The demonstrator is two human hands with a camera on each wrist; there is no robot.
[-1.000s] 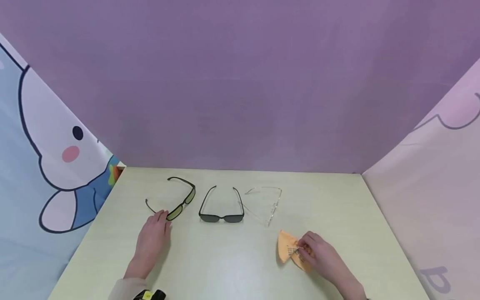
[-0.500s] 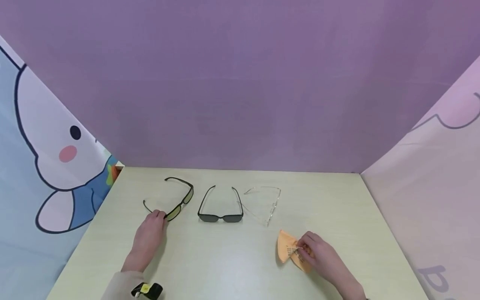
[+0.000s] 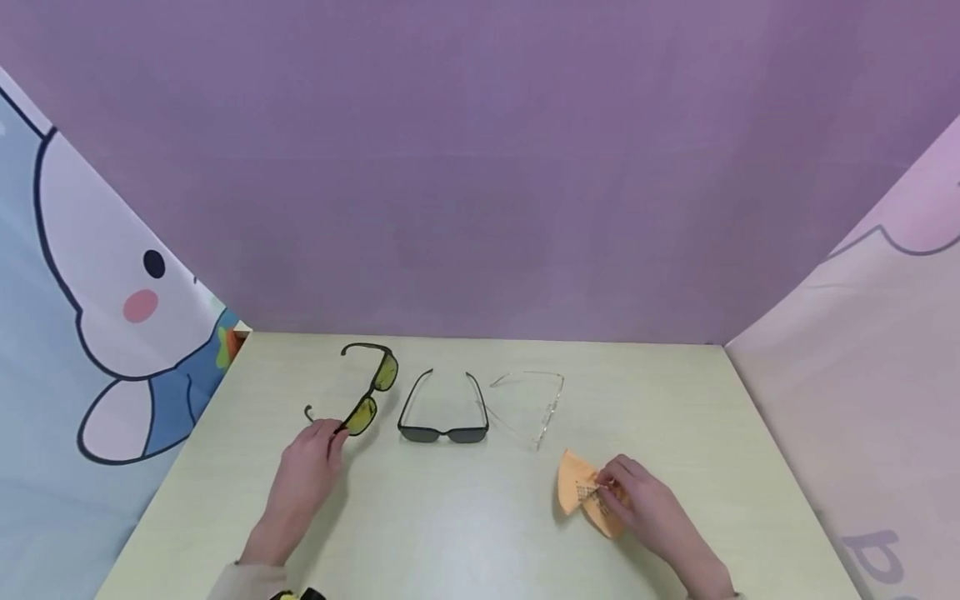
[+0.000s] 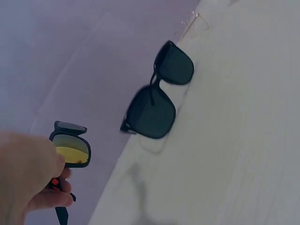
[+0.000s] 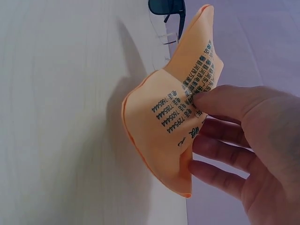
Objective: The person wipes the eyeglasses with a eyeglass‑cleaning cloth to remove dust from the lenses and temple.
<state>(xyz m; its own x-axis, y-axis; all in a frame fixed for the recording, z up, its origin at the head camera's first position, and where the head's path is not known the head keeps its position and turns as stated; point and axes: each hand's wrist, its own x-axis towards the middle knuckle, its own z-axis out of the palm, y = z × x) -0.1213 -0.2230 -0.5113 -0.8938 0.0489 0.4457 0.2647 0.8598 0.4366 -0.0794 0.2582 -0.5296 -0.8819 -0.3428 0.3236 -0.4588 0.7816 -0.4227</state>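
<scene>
My left hand grips black-framed glasses with yellow-green lenses near one hinge, at the table's left. They are tilted up, both arms unfolded; the left wrist view shows a yellow lens beside the fingers. In my right hand an orange cloth with dark printing is pinched and bunched at its middle. The right wrist view shows the thumb pressing the printed side of the cloth, the other fingers behind it.
Between the hands, farther back, stand black sunglasses with arms unfolded. Right of them lie clear-framed glasses, also unfolded. A purple panel rises behind the pale table, with printed cloth walls at both sides.
The yellow-green glasses have been lifted and tilted by my left hand, so their lenses now show more fully. My right hand and the orange cloth have barely moved.
</scene>
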